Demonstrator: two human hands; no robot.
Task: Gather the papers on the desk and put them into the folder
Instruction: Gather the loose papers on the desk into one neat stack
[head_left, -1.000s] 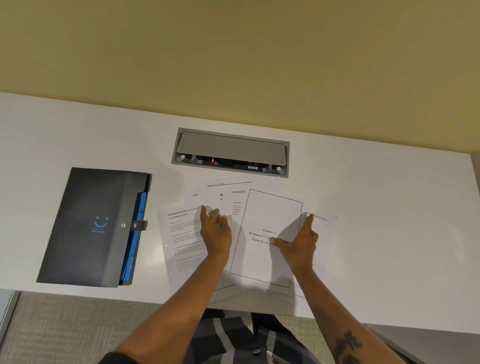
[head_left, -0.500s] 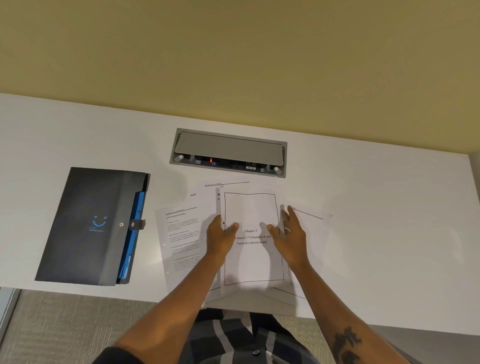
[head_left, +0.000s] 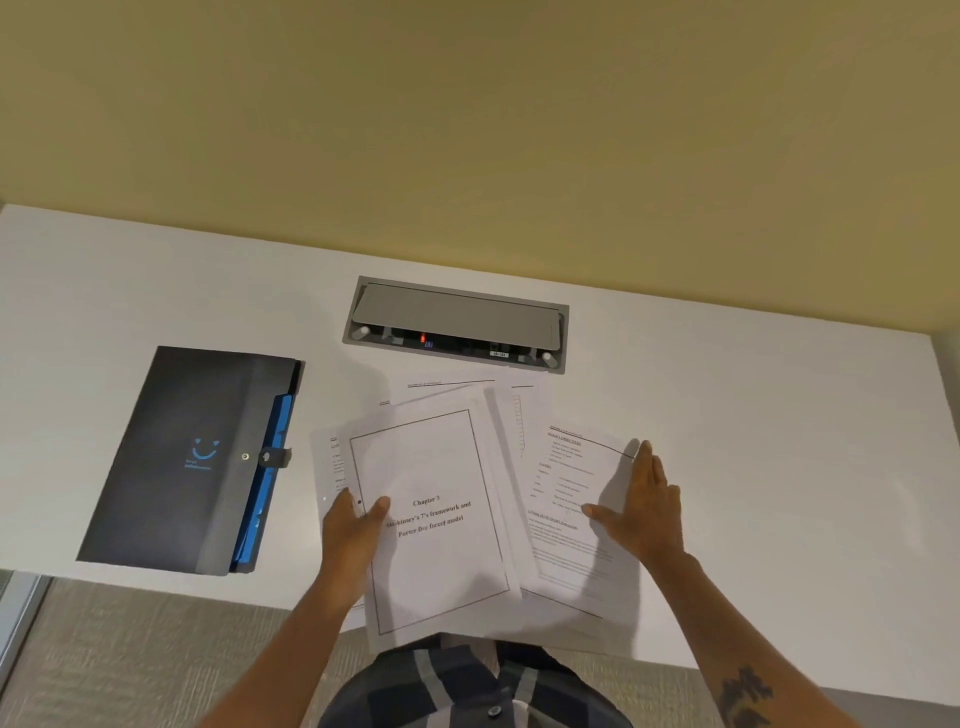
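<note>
Several white printed papers lie overlapped in the middle of the white desk (head_left: 753, 415). On top is a bordered "Chapter 3" page (head_left: 436, 519), lifted and tilted, with my left hand (head_left: 353, 530) pinching its left edge. To its right lies a text sheet (head_left: 566, 499), and my right hand (head_left: 641, 509) rests flat on that sheet's right side with fingers spread. More sheets (head_left: 452, 389) stick out behind and to the left of the top page. The dark grey folder (head_left: 187, 457), shut by a snap tab, lies left of the papers with blue dividers at its right edge.
A grey cable box (head_left: 457, 325) with a flap lid is set into the desk just behind the papers. The near desk edge runs under the papers' lower ends. A beige wall rises behind the desk, and carpet shows below it.
My left hand has taken hold of the Chapter 3 page and lifted it nearer to me. My right hand moved right onto the text sheet, which is now uncovered.
</note>
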